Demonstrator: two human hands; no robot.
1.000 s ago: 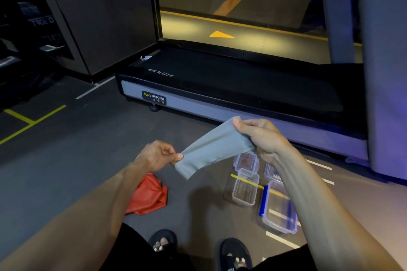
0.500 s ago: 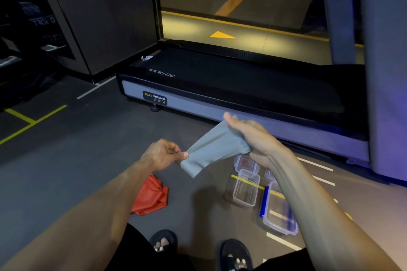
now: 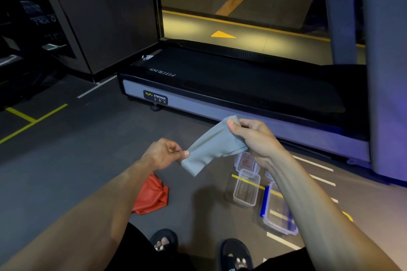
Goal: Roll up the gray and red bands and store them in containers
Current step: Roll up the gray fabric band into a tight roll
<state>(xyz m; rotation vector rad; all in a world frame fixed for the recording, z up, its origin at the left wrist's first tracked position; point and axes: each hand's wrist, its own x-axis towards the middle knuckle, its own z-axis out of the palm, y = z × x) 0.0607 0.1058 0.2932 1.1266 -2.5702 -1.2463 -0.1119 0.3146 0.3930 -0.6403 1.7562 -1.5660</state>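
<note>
The gray band (image 3: 212,146) hangs in the air between both hands, stretched flat and slanting up toward the right. The left hand (image 3: 161,153) pinches its lower end between thumb and fingers, a short corner dangling below the pinch. The right hand (image 3: 253,136) grips the upper end, thumb on top and fingers curled behind, with a bit of band poking up past the thumb. Below the left hand, the red band (image 3: 154,199) lies crumpled on the floor (image 3: 66,160). Under the right wrist sit a small box (image 3: 245,189) and, beside it, a blue-clipped box (image 3: 278,211), both open. Beyond the hands stands a treadmill (image 3: 242,92).
</note>
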